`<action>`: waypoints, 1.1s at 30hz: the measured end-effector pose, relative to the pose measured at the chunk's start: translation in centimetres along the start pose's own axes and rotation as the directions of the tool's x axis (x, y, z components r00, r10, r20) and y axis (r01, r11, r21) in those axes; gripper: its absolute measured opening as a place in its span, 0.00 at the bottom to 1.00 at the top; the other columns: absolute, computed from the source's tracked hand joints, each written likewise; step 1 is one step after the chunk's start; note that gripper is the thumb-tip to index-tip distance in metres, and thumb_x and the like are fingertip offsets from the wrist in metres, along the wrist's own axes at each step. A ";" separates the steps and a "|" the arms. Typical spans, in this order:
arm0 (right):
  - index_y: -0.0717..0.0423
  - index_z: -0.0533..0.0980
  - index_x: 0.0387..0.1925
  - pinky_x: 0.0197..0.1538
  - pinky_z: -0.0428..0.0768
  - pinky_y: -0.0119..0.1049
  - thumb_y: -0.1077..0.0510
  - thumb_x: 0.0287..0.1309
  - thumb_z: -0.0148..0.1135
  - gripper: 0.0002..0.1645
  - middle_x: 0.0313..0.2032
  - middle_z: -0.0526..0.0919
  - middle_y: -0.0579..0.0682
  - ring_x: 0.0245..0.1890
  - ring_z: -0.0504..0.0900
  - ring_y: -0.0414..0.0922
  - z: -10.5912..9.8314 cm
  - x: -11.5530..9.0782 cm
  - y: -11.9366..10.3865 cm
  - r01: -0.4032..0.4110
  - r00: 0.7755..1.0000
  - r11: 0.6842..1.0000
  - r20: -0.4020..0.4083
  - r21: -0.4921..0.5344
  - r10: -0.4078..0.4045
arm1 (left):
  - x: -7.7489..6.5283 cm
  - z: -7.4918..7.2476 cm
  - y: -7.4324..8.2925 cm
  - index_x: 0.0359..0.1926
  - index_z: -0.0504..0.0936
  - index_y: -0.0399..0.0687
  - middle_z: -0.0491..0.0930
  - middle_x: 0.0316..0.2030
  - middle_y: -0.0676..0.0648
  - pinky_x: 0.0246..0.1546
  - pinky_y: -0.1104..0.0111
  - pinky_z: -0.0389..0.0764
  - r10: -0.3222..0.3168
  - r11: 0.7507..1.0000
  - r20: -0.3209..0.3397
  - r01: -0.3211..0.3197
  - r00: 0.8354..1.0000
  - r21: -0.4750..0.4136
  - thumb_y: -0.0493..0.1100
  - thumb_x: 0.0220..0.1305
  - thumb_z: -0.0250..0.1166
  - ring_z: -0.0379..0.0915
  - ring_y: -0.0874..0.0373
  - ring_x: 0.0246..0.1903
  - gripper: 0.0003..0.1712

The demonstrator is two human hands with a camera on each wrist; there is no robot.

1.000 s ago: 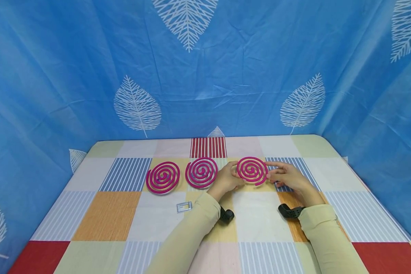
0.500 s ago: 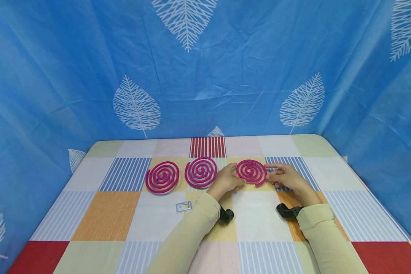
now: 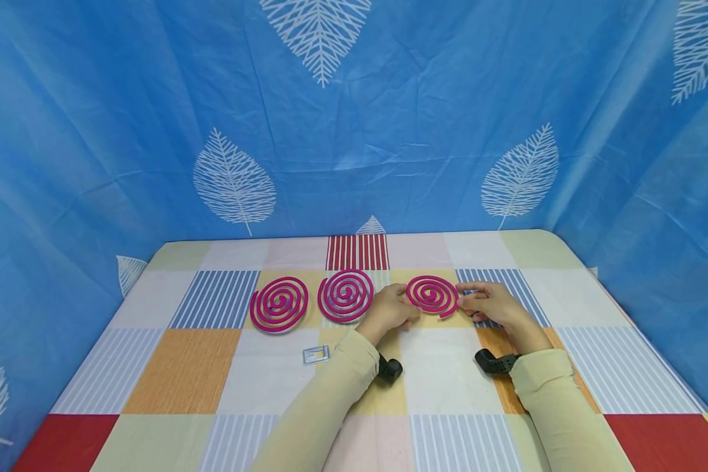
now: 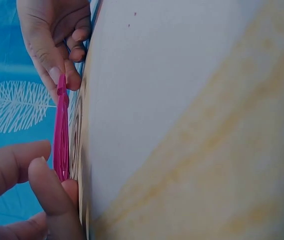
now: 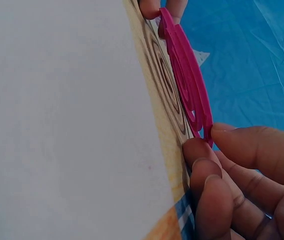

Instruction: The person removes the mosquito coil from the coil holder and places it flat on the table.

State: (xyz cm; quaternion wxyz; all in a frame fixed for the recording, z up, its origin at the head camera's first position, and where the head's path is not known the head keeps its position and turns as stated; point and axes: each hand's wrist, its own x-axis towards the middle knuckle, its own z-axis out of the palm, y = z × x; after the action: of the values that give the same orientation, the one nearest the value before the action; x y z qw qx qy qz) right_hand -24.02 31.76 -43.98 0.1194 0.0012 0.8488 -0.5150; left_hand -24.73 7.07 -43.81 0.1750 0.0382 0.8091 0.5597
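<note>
A magenta spiral mosquito coil lies nearly level between both hands, close over the patterned cloth. My left hand pinches its left edge. At the opposite edge, my right hand pinches the rim between thumb and fingers; its thumb shows on top in the right wrist view. Spiral shadow falls on the cloth beneath the coil in that view. Seen edge-on, the coil spans the gap between the hands in the left wrist view.
To the left, two more magenta coils, one at the far left and another by my left hand, each show metal beneath their centres. A small silver metal stand lies flat near my left sleeve. A blue curtain hangs behind the table.
The held coil has come down slightly and tilted flatter, with both hands keeping their grip. The other coils and the metal stand have stayed in place.
</note>
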 end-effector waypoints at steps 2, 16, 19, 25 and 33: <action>0.75 0.68 0.73 0.35 0.85 0.33 0.62 0.78 0.63 0.31 0.36 0.89 0.45 0.34 0.82 0.41 0.0 0.0 0.0 -0.009 1.000 1.000 -0.004 -0.002 0.009 | 0.0 0.0 0.0 0.77 0.71 0.34 0.81 0.31 0.51 0.24 0.76 0.78 -0.005 1.000 -0.003 0.005 1.000 0.000 0.33 0.66 0.74 0.73 0.64 0.17 0.40; 0.77 0.69 0.71 0.36 0.86 0.32 0.63 0.78 0.63 0.30 0.32 0.86 0.45 0.32 0.83 0.40 -0.1 0.0 0.1 -0.014 1.000 1.000 -0.002 0.017 0.014 | -0.1 0.1 0.1 0.76 0.73 0.35 0.77 0.28 0.52 0.24 0.75 0.81 -0.020 1.000 -0.016 0.020 1.000 0.007 0.32 0.65 0.74 0.72 0.64 0.17 0.40; 0.77 0.69 0.71 0.36 0.86 0.31 0.63 0.78 0.63 0.30 0.32 0.86 0.45 0.32 0.83 0.40 -0.1 0.0 0.2 -0.020 1.000 1.000 -0.006 0.023 0.020 | -0.1 0.1 0.1 0.76 0.73 0.36 0.76 0.28 0.52 0.25 0.75 0.82 -0.026 1.000 -0.020 0.026 0.999 0.006 0.32 0.65 0.74 0.72 0.64 0.17 0.39; 0.76 0.70 0.71 0.35 0.85 0.31 0.63 0.77 0.64 0.30 0.32 0.85 0.45 0.31 0.83 0.41 0.0 0.2 0.4 -0.048 0.999 0.998 -0.024 0.041 0.049 | -0.1 0.2 0.1 0.77 0.72 0.37 0.77 0.29 0.52 0.25 0.75 0.81 -0.018 1.000 -0.024 0.018 1.000 0.014 0.32 0.65 0.74 0.71 0.64 0.17 0.40; 0.76 0.69 0.71 0.36 0.85 0.30 0.61 0.77 0.63 0.31 0.32 0.85 0.45 0.31 0.82 0.40 0.0 0.3 0.4 -0.049 0.999 0.995 -0.008 0.088 0.050 | -0.3 0.2 0.1 0.75 0.74 0.38 0.83 0.33 0.50 0.24 0.75 0.78 0.049 0.997 -0.032 -0.047 0.998 0.053 0.34 0.64 0.75 0.74 0.64 0.18 0.40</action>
State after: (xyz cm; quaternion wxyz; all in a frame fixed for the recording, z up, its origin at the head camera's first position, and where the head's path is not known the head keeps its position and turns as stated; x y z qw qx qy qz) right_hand -24.28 31.92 -44.33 0.1274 0.0301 0.8256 -0.5488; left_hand -24.39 7.25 -43.72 0.1472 0.0529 0.8251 0.5430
